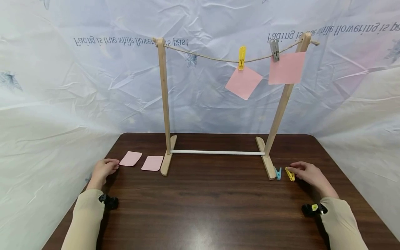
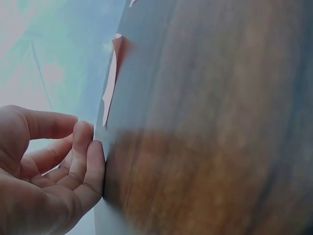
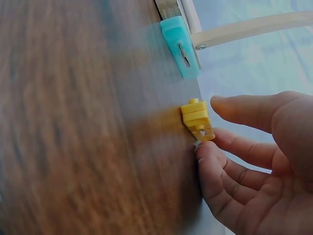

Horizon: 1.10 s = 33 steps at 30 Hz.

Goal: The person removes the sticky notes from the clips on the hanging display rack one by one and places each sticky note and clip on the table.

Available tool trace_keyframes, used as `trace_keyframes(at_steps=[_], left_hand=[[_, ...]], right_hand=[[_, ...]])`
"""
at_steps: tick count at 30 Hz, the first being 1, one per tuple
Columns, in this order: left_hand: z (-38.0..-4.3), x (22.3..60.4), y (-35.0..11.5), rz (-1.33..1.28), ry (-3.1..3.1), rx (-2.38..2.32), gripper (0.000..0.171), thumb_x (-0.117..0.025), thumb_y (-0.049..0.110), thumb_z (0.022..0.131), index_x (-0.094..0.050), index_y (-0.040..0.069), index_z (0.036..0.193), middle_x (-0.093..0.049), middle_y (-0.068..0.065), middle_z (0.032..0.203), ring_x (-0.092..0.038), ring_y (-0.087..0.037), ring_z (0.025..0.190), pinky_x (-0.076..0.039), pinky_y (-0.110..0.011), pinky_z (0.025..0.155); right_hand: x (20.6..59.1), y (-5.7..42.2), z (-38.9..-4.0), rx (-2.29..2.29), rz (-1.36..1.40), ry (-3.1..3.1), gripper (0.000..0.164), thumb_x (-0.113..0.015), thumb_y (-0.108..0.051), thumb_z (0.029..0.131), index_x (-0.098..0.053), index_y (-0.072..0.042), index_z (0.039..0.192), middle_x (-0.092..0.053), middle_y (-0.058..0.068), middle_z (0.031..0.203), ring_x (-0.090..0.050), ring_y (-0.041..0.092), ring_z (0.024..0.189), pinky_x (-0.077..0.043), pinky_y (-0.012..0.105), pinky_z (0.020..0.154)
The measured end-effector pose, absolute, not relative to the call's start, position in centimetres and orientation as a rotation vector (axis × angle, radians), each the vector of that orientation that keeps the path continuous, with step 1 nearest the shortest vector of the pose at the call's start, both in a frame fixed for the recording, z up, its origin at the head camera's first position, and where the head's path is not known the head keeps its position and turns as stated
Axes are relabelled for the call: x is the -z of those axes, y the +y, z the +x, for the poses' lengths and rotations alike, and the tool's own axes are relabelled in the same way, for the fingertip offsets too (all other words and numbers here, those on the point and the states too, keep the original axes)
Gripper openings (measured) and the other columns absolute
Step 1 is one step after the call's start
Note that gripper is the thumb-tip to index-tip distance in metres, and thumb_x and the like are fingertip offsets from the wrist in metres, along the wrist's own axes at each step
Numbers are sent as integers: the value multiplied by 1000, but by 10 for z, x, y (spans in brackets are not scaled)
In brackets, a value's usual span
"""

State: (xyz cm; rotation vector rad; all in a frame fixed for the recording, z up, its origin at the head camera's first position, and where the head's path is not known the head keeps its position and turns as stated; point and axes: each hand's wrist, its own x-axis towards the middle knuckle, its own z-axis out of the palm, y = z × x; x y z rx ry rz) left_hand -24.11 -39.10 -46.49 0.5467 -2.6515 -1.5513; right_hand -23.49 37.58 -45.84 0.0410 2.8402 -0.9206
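At the left of the table, my left hand [image 1: 105, 169] has its fingertips at the near-left corner of a pink paper square [image 1: 130, 158]. That sheet [image 2: 111, 81] lies edge-on in the left wrist view, just past the bent fingers, and does not show between them. A second pink square [image 1: 152, 163] lies beside it. On the right, my right hand [image 1: 309, 173] reaches around a yellow clothespin [image 1: 290, 174] on the table. The right wrist view shows the thumb apart from this clothespin [image 3: 196, 119], with the other fingers close against it. A blue clothespin [image 1: 278, 173] is just left of it.
A wooden frame [image 1: 165, 97] with a white crossbar [image 1: 215, 152] stands at the back. Along its rope [image 1: 203, 56], a yellow clothespin [image 1: 242, 57] and a grey clothespin [image 1: 274, 50] each hold a pink square. A printed sheet [image 1: 212, 111] hangs behind the brown table [image 1: 200, 201].
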Motion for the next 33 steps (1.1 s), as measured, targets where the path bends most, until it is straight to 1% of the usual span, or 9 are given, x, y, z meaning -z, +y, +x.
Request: trace_keyframes(at_steps=[6, 9, 13, 16, 19, 23, 26, 29, 33], left_hand=[[-240, 460, -391, 554, -2617, 1631, 45, -43, 19, 108, -47, -16, 136, -57, -23, 124, -60, 0, 78, -57, -20, 74], [-239, 456, -389, 552, -2605, 1642, 45, -44, 19, 108, -47, -16, 137, -60, -21, 119, -61, -2, 78, -57, -21, 73], [-241, 448, -380, 565, -2554, 1599, 43, -48, 19, 106, -50, -12, 135, -64, -15, 110, -62, -7, 80, -57, -23, 71], [-246, 438, -369, 538, -2530, 1533, 42, -50, 22, 105, -53, -9, 134, -65, -15, 111, -64, -10, 81, -58, -24, 72], [-251, 426, -354, 457, -2519, 1504, 42, -51, 24, 106, -55, -8, 134, -65, -18, 114, -64, -7, 79, -58, -25, 73], [-256, 412, -332, 320, -2511, 1536, 41, -54, 24, 105, -56, -7, 132, -64, -11, 107, -61, -1, 76, -56, -19, 72], [-261, 404, -316, 241, -2509, 1550, 38, -57, 23, 104, -59, -6, 128, -63, -4, 100, -62, -3, 76, -55, -17, 70], [-267, 398, -301, 166, -2533, 1486, 35, -60, 23, 103, -63, -5, 123, -66, -8, 98, -64, -8, 77, -56, -21, 70], [-271, 390, -280, 45, -2601, 1395, 36, -60, 27, 103, -65, -3, 123, -68, -20, 107, -67, -16, 83, -56, -25, 71]], right_hand=[[452, 377, -232, 962, 33, 2868, 62, -51, -41, 106, -50, 15, 134, -65, 26, 104, -67, 29, 84, -57, 43, 69], [449, 377, -229, 982, 38, 2891, 61, -50, -40, 106, -50, 14, 134, -65, 28, 106, -67, 30, 84, -57, 43, 69], [443, 376, -226, 1015, 47, 2925, 60, -49, -41, 106, -52, 12, 134, -66, 27, 105, -67, 30, 84, -57, 44, 70], [438, 375, -225, 1008, 32, 2975, 60, -51, -44, 105, -54, 10, 133, -67, 24, 102, -67, 27, 81, -57, 44, 68], [430, 373, -225, 975, -7, 3024, 60, -52, -45, 105, -56, 8, 132, -68, 22, 100, -66, 26, 80, -55, 43, 65], [415, 369, -226, 967, -47, 3049, 61, -52, -46, 105, -55, 7, 133, -66, 26, 105, -67, 35, 86, -56, 44, 65], [403, 367, -227, 971, -60, 3055, 62, -51, -48, 104, -55, 6, 135, -65, 29, 109, -66, 40, 92, -55, 45, 65], [393, 363, -230, 954, -85, 3084, 60, -51, -48, 104, -56, 4, 135, -65, 27, 109, -65, 38, 90, -53, 40, 62], [381, 357, -233, 955, -139, 3145, 52, -53, -42, 105, -60, 3, 130, -67, 20, 100, -64, 28, 80, -51, 35, 60]])
